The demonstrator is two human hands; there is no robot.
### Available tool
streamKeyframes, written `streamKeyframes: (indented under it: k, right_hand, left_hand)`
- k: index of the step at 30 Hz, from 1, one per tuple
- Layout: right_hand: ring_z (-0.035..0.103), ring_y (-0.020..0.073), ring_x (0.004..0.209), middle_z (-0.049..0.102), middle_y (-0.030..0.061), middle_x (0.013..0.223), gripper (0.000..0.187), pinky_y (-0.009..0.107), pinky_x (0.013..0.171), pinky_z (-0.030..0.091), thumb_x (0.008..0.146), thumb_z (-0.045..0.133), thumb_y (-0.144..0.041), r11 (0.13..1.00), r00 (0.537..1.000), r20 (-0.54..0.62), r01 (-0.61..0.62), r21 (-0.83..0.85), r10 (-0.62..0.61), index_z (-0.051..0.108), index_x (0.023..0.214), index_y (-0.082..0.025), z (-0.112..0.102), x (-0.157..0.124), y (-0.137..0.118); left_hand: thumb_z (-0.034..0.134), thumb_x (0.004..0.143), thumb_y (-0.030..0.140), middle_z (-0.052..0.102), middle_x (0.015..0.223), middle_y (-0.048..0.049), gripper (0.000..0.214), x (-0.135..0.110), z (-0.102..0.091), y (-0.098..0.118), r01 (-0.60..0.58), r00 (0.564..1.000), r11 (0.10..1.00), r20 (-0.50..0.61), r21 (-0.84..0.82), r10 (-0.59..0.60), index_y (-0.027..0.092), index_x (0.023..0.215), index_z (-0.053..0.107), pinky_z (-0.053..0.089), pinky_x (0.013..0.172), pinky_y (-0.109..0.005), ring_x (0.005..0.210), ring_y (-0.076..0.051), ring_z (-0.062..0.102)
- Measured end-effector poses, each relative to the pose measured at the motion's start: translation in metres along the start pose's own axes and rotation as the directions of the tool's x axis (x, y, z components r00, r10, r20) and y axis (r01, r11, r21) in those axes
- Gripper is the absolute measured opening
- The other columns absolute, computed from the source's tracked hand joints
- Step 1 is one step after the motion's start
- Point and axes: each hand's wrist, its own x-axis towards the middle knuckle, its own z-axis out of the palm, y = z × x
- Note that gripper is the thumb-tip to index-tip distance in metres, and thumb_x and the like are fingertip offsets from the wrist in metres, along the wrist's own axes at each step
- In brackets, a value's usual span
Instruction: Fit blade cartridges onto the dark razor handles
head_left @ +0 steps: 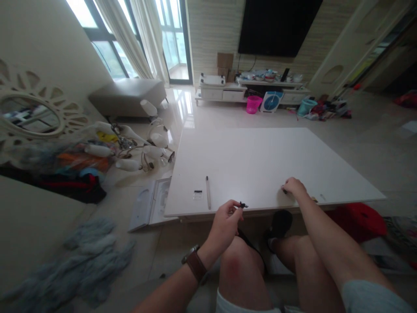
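Observation:
At the table's near edge my left hand pinches a small black spiky piece between thumb and fingertips; its kind is too small to tell. My right hand is closed over the white table, with a small dark object at its fingertips. A toothbrush lies on the table to the left of my left hand. Beside it rests a small clear item with a black strip. Near my right wrist are a small brownish piece and a small clear piece.
Under the table's right side stands a red round stool or tub. A chandelier with white shades and an open white case sit on the floor at left. Grey fluffy cloth lies nearby. A pink basket stands across the room.

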Motion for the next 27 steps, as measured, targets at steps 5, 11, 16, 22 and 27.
streamKeyframes:
  k: [5, 11, 16, 22, 27]
  right_hand:
    - [0.07, 0.0283, 0.083, 0.074, 0.0174, 0.093, 0.026, 0.033, 0.067, 0.05, 0.071, 0.066, -0.032, 0.999, 0.999, -0.026, 0.045, 0.0, -0.045, 0.076, 0.09, -0.017, -0.015, -0.014, -0.031]
    - [0.067, 0.0196, 0.087, 0.075, 0.0081, 0.097, 0.02, 0.026, 0.072, 0.045, 0.084, 0.059, -0.031, 0.926, 0.929, -0.062, 0.368, 0.077, -0.364, 0.074, 0.091, -0.02, -0.014, -0.053, -0.123]
    - [0.064, 0.0168, 0.091, 0.073, 0.0056, 0.1, 0.019, 0.026, 0.079, 0.045, 0.091, 0.057, -0.031, 0.752, 0.762, -0.075, 0.647, 0.128, -0.643, 0.073, 0.094, -0.02, 0.006, -0.11, -0.209]
    - [0.058, 0.0192, 0.105, 0.069, 0.0075, 0.106, 0.018, 0.03, 0.092, 0.041, 0.095, 0.06, -0.032, 0.501, 0.512, -0.051, 0.853, 0.146, -0.857, 0.073, 0.098, -0.019, 0.034, -0.177, -0.283]
    - [0.053, 0.0238, 0.114, 0.065, 0.0109, 0.114, 0.023, 0.036, 0.095, 0.038, 0.098, 0.055, -0.031, 0.46, 0.468, -0.057, 0.88, 0.116, -0.882, 0.069, 0.112, -0.019, 0.047, -0.203, -0.304]
  left_hand:
    - [0.058, 0.084, 0.037, 0.058, 0.066, 0.0023, 0.021, -0.001, 0.001, -0.001, -0.004, 1.0, 1.0, 0.001, 0.0, 0.004, 0.018, 0.091, 0.063, 0.031, 0.034, -0.017, 0.04, -0.007, 0.042]
    - [0.058, 0.085, 0.037, 0.058, 0.067, 0.0021, 0.021, -0.001, 0.001, -0.002, -0.015, 1.0, 1.0, -0.008, 0.027, 0.015, 0.018, 0.09, 0.063, 0.03, 0.034, -0.017, 0.041, -0.007, 0.045]
    - [0.058, 0.085, 0.035, 0.057, 0.067, 0.0022, 0.02, -0.001, 0.0, 0.0, -0.009, 1.0, 1.0, -0.024, 0.006, 0.009, 0.017, 0.092, 0.063, 0.03, 0.035, -0.017, 0.041, -0.007, 0.044]
    - [0.058, 0.086, 0.034, 0.057, 0.068, 0.0024, 0.02, -0.003, 0.0, 0.002, -0.043, 0.998, 0.999, -0.052, -0.033, 0.041, 0.017, 0.095, 0.064, 0.029, 0.037, -0.018, 0.042, -0.007, 0.042]
    - [0.058, 0.087, 0.031, 0.059, 0.068, 0.0017, 0.017, -0.004, 0.002, 0.005, -0.039, 0.998, 0.999, -0.057, -0.038, 0.037, 0.016, 0.093, 0.064, 0.03, 0.042, -0.018, 0.045, -0.007, 0.043]
